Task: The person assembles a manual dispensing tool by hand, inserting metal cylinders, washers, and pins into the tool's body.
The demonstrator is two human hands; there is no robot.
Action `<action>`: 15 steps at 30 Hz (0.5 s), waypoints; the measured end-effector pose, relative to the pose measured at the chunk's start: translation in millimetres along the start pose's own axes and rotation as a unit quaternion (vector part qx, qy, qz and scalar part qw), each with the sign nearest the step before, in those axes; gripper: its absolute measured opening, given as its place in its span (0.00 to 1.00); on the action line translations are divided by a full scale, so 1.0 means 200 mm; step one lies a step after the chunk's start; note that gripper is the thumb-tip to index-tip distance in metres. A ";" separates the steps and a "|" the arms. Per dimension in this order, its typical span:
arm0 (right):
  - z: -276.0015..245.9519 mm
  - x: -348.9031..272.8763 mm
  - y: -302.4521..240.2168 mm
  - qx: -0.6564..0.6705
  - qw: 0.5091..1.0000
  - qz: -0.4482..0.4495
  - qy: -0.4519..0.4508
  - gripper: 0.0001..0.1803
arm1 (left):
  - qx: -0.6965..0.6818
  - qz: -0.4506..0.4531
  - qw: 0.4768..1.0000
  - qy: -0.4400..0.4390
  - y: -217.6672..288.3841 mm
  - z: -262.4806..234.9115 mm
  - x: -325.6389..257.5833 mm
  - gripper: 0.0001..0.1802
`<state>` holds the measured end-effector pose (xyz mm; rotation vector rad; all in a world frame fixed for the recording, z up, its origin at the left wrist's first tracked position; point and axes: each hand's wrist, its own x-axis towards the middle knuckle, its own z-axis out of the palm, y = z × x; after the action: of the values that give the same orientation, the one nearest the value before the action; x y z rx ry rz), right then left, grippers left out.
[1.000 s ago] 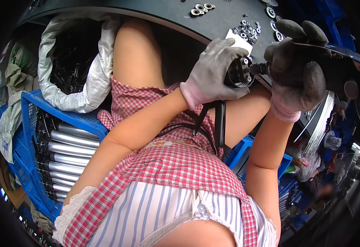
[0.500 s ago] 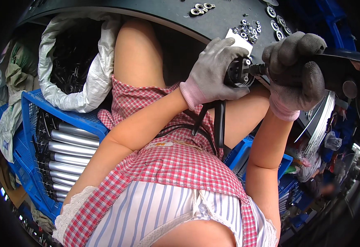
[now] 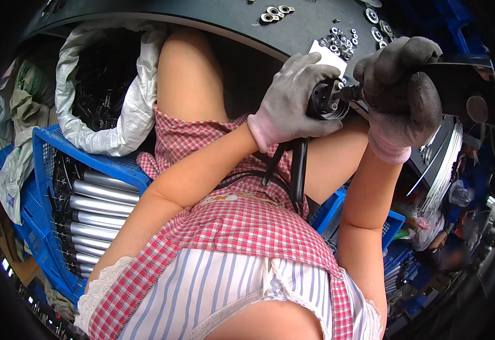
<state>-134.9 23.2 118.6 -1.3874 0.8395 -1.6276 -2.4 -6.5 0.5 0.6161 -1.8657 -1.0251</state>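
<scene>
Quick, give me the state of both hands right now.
Left hand: closed around the black round-ended cylindrical part with black rods hanging below.
Right hand: closed on the dark power tool pressed to that part.

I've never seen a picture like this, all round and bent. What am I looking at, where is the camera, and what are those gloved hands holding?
The camera sits on a seated person's head and looks down, and its wide lens bends the edges. No machine does the work: two gloved hands do. The left hand grips a black round part with a black cable hanging from it. The right hand holds a dark power tool against that part. Ahead lies a dark round table with small metal washers scattered on it. To the left a blue crate holds shiny metal tubes, beside a white sack of dark parts.
</scene>
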 end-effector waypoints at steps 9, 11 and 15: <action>-0.01 0.02 0.02 0.037 0.998 -0.037 -0.018 0.20 | -0.036 0.001 0.999 -0.002 -0.03 0.02 -0.01 0.44; -0.01 0.04 0.03 0.048 0.998 -0.033 -0.018 0.22 | -0.038 0.005 0.999 0.011 -0.03 0.03 -0.01 0.43; 0.07 0.08 -0.02 -0.163 0.985 -0.034 0.041 0.25 | -0.047 0.011 0.999 -0.002 -0.05 0.02 0.01 0.43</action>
<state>-123.7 11.5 131.8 -1.5945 1.1582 -1.6603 -6.7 -11.6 -7.8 0.5373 -1.8123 -1.0935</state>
